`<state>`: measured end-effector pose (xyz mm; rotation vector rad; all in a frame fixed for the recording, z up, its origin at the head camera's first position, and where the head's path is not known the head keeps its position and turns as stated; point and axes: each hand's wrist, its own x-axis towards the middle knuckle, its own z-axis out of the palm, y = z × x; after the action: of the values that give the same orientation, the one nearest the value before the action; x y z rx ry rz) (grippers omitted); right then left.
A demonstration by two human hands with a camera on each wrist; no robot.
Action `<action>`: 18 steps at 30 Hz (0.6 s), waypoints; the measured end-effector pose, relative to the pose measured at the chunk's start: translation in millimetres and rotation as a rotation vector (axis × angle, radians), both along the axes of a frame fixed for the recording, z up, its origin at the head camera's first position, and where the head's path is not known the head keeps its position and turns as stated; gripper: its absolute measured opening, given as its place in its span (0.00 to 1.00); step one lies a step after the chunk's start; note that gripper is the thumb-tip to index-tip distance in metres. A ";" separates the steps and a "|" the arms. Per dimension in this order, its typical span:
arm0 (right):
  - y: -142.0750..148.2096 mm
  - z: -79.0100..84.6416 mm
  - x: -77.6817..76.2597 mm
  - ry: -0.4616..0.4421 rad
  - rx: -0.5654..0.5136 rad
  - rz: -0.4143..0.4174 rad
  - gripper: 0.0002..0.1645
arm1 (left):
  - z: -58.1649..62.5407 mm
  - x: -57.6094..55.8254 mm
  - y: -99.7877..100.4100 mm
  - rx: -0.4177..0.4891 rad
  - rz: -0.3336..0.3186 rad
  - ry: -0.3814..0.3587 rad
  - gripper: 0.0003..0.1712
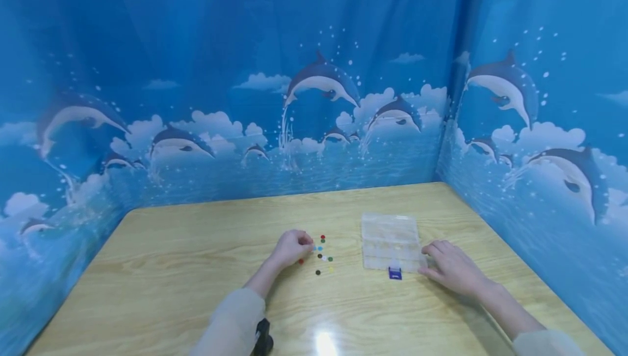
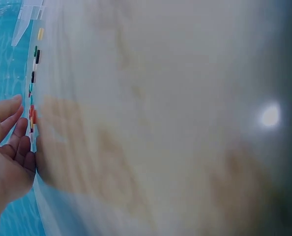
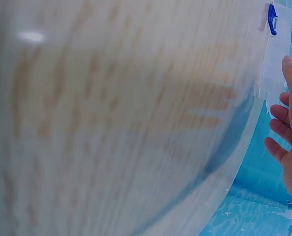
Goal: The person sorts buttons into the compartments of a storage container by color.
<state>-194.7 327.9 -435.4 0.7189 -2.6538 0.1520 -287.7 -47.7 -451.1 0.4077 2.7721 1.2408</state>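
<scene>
Several small coloured discs (image 1: 320, 256) lie scattered on the table, in red, green, blue, black, white and yellow. My left hand (image 1: 293, 248) is at their left side, fingers bent loosely and fingertips close over the nearest ones. In the left wrist view, nothing shows between the thumb and fingers of that hand (image 2: 11, 152). To the right of the discs lies a clear plastic compartment box (image 1: 390, 242) with its lid laid back and a dark blue latch (image 1: 394, 273) at the front. My right hand (image 1: 452, 267) rests beside the box, fingertips right at its right edge.
The wooden table (image 1: 196, 269) has blue dolphin-print curtains (image 1: 221, 72) hanging behind it and along its right side. A black strap device (image 1: 263, 337) sits at the left wrist. Light glares off the tabletop near the front.
</scene>
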 end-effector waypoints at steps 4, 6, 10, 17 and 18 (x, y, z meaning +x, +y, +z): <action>0.9 -0.2 -1.1 0.011 0.001 0.004 0.24 | -0.2 -0.9 1.0 -0.006 -0.008 0.003 0.04; 0.7 0.9 -1.0 0.003 0.000 0.005 0.24 | -0.4 -1.5 1.6 -0.012 -0.008 0.003 0.04; -0.3 3.5 -0.6 -0.014 0.003 -0.004 0.24 | 0.0 -1.6 3.5 -0.021 0.010 -0.010 0.04; -0.6 3.1 -0.8 0.008 0.013 0.013 0.23 | -0.9 -1.6 7.2 -0.044 0.055 -0.020 0.04; -0.6 2.9 -0.7 0.014 0.012 0.018 0.23 | -1.0 -1.5 7.6 -0.048 0.058 -0.022 0.04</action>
<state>-195.4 327.3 -432.5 0.7450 -2.6375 0.1350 -289.2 -40.1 -452.1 0.3099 2.8082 1.1799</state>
